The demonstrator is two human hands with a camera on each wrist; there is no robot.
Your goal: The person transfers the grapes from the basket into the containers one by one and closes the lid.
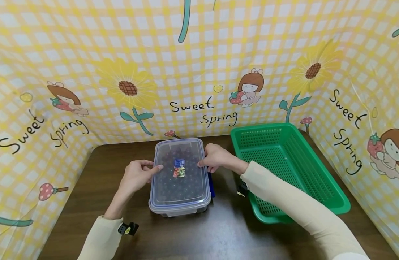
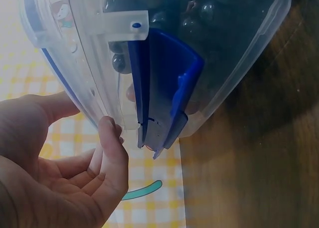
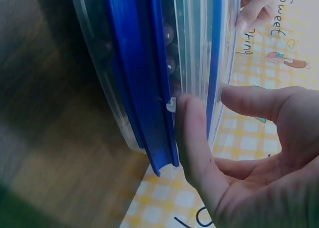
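Note:
A clear plastic storage box (image 1: 186,211) with dark, glossy round things inside stands on the table. Its clear lid (image 1: 167,151) sits on top, with a blue seal and a printed label. My left hand (image 1: 136,176) pinches the lid's left edge, thumb on top and fingers beneath. On the opposite edge my right hand (image 1: 218,157) pinches the lid likewise. The left blue latch (image 2: 174,73) hangs swung down from the lid in the left wrist view. In the right wrist view, the other blue latch (image 3: 139,78) also hangs down along the box's side.
A green perforated basket (image 1: 307,169) stands to the right, with my right forearm across its near left part. The brown table (image 1: 102,173) meets a yellow checked cloth (image 1: 193,79) at the back and sides.

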